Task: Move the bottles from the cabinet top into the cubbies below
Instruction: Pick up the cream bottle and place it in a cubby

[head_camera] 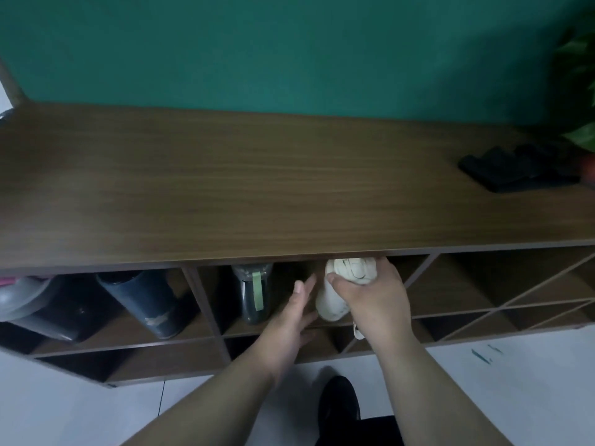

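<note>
Right hand (370, 294) was clamped on the white bottle (335, 300); left hand (297, 312) open alongside. I'd seat it upright in the cubby (322, 323) before letting go.

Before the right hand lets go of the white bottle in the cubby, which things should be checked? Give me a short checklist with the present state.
1. Right hand grips white bottle: ok.
2. Bottle inside the cubby opening: ok.
3. Bottle base resting on the shelf: cannot tell.
4. Clear of the dark bottle with green strap beside it: ok.
5. Left hand open, near for support: ok.
6. No bottles seen on the cabinet top: ok.
</note>
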Tool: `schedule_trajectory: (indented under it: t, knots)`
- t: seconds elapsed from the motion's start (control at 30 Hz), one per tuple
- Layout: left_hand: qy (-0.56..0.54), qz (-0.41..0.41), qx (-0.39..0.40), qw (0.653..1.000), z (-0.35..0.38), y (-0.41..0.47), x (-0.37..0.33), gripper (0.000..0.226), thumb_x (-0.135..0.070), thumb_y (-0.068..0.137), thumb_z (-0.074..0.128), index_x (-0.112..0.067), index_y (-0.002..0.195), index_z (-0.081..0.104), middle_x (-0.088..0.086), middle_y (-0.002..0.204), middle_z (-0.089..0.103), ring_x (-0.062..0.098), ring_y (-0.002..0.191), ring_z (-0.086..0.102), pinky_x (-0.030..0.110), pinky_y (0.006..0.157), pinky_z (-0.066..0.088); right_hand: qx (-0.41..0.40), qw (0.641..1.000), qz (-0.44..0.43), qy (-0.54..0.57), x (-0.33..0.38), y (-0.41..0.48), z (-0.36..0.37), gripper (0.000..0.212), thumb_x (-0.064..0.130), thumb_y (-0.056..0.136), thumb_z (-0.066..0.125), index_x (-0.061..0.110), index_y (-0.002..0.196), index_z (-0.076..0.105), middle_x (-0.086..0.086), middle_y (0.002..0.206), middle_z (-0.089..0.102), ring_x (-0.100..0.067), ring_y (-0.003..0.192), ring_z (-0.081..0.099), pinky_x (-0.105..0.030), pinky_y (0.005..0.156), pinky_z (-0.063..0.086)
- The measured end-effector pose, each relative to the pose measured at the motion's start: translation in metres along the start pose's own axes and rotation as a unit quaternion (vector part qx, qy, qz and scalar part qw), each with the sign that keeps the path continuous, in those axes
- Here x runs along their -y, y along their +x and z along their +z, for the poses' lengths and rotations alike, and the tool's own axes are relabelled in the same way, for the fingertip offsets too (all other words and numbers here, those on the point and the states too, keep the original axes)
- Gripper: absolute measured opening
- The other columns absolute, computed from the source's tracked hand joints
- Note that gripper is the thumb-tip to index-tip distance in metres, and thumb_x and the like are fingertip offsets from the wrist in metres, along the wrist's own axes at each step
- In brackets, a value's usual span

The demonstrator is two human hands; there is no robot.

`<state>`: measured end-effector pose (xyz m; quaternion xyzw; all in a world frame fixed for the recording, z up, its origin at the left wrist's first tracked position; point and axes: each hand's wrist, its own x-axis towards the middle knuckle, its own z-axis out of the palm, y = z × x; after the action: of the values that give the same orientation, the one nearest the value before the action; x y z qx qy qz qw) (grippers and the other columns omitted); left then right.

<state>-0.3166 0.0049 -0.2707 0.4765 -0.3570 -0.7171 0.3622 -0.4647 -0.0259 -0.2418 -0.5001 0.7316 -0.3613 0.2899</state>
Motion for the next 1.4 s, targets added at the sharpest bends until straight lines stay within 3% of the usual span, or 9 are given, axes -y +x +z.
schedule_trajectory:
  t: [0.17, 0.27, 0.37, 0.57, 0.8, 0.97, 1.13, 1.27, 1.4]
  knots:
    - [-0.001, 0.006, -0.001, 1.0, 0.006, 0.02, -0.001, 0.077, -0.078, 0.078, 0.026, -0.05, 0.15, 0.033, -0.033, 0.129, 0.049, 0.007, 0.137, 0.043, 0.043, 0.123, 0.023, 0.007, 1.0, 0.005, 0.001, -0.004, 0.023, 0.014, 0.053, 0.06, 0.056, 0.076, 0.034, 0.102, 0.07, 0.013, 0.105, 0.073, -0.008, 0.1, 0.069, -0.037, 0.086, 0.059]
    - [0.006, 0.003, -0.012, 1.0, 0.012, 0.025, -0.001, 0.05, -0.075, 0.08, 0.025, -0.064, 0.125, 0.045, -0.033, 0.133, 0.051, 0.003, 0.142, 0.038, 0.035, 0.118, 0.023, 0.017, 1.0, -0.02, -0.01, -0.005, 0.028, 0.018, 0.051, 0.056, 0.059, 0.073, 0.033, 0.104, 0.07, 0.014, 0.104, 0.073, -0.01, 0.107, 0.067, -0.038, 0.092, 0.057]
    - [-0.005, 0.003, -0.016, 1.0, 0.013, 0.03, -0.001, 0.046, -0.074, 0.078, 0.028, -0.059, 0.114, 0.053, -0.041, 0.118, 0.058, -0.003, 0.135, 0.044, 0.031, 0.115, 0.025, 0.028, 0.999, -0.019, -0.006, -0.006, 0.028, 0.018, 0.049, 0.056, 0.06, 0.073, 0.034, 0.104, 0.071, 0.014, 0.104, 0.073, -0.009, 0.105, 0.067, -0.037, 0.091, 0.057]
    - [-0.008, -0.004, -0.018, 1.0, 0.013, 0.036, 0.002, 0.081, -0.078, 0.073, 0.032, -0.048, 0.148, 0.038, -0.015, 0.15, 0.046, 0.01, 0.144, 0.038, 0.043, 0.123, 0.024, 0.053, 0.998, -0.028, 0.016, -0.01, 0.03, 0.018, 0.047, 0.051, 0.064, 0.074, 0.035, 0.107, 0.067, 0.013, 0.109, 0.07, -0.004, 0.1, 0.067, -0.026, 0.082, 0.055]
    - [-0.001, -0.002, -0.032, 0.999, 0.012, 0.033, 0.0, 0.05, -0.079, 0.075, 0.032, -0.058, 0.116, 0.052, -0.031, 0.12, 0.056, 0.009, 0.132, 0.049, 0.045, 0.121, 0.029, 0.108, 0.987, -0.03, 0.113, -0.016, 0.027, 0.007, 0.046, 0.013, 0.076, 0.083, 0.04, 0.103, 0.056, 0.015, 0.104, 0.071, 0.012, 0.092, 0.066, -0.006, 0.07, 0.048]
    - [-0.024, 0.03, -0.015, 0.999, 0.011, 0.032, -0.001, 0.073, -0.078, 0.085, 0.033, -0.046, 0.15, 0.035, -0.028, 0.132, 0.053, 0.01, 0.139, 0.045, 0.04, 0.117, 0.031, 0.125, 0.97, -0.03, 0.207, -0.033, 0.023, -0.006, 0.07, -0.004, 0.072, 0.063, 0.031, 0.131, 0.054, 0.008, 0.119, 0.071, -0.01, 0.114, 0.066, -0.035, 0.094, 0.051]
    - [-0.022, 0.059, -0.019, 0.998, 0.011, 0.028, 0.0, 0.045, -0.079, 0.077, 0.04, -0.066, 0.12, 0.044, -0.052, 0.109, 0.059, -0.007, 0.13, 0.047, 0.038, 0.12, 0.03, 0.139, 0.939, -0.011, 0.315, -0.034, 0.028, -0.011, 0.082, -0.006, 0.054, 0.044, 0.01, 0.133, 0.058, -0.018, 0.131, 0.064, -0.032, 0.125, 0.057, -0.046, 0.104, 0.043]
    - [-0.002, 0.074, 0.002, 0.997, 0.012, 0.029, 0.002, 0.035, -0.07, 0.086, 0.032, -0.069, 0.116, 0.05, -0.052, 0.114, 0.06, -0.02, 0.121, 0.05, 0.03, 0.112, 0.035, 0.136, 0.94, 0.002, 0.314, -0.033, 0.03, -0.003, 0.083, -0.006, 0.05, 0.042, 0.005, 0.131, 0.057, -0.025, 0.124, 0.064, -0.042, 0.119, 0.058, -0.043, 0.094, 0.046]
    - [0.011, 0.075, 0.013, 0.997, 0.012, 0.028, 0.001, 0.036, -0.069, 0.089, 0.028, -0.074, 0.113, 0.053, -0.054, 0.115, 0.058, -0.027, 0.115, 0.05, 0.025, 0.103, 0.037, 0.144, 0.938, 0.008, 0.314, -0.035, 0.03, 0.0, 0.084, -0.006, 0.049, 0.044, 0.008, 0.131, 0.057, -0.027, 0.126, 0.063, -0.044, 0.121, 0.057, -0.052, 0.1, 0.047]
